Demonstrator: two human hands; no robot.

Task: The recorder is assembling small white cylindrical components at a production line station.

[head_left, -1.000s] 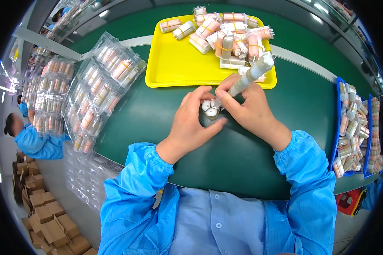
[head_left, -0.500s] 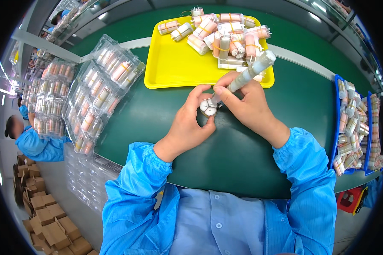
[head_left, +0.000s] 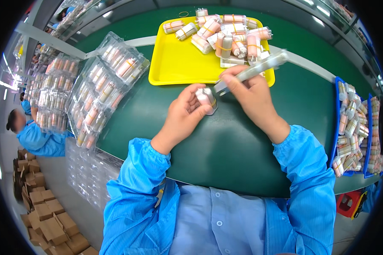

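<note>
Your left hand (head_left: 184,114) is resting over the green table (head_left: 225,144), just in front of the near edge of the yellow tray (head_left: 174,63). Its fingers are curling around a small bundle of pinkish cylindrical parts (head_left: 206,100), with the thumb and fingertips clamping it from both sides, so the bundle is sitting upright in your grip a little above the tabletop.

Your right hand (head_left: 253,100) is working just beside it, to the right. Its fingers are closing together around a long clear plastic tube (head_left: 253,71), which is slanting from the bundle up and away over the tray's near right corner. The tube's lower end is meeting the top of the bundle, though you cannot tell whether they are actually touching.

More rubber-banded bundles (head_left: 230,32) are lying heaped in the far right corner of the tray. Clear blister trays (head_left: 106,85) filled with the same parts are leaning in stacks along the table's left edge, and blue bins (head_left: 353,127) holding more parts are sitting at its right edge. Another person in blue (head_left: 30,131) is sitting beyond the left edge.
</note>
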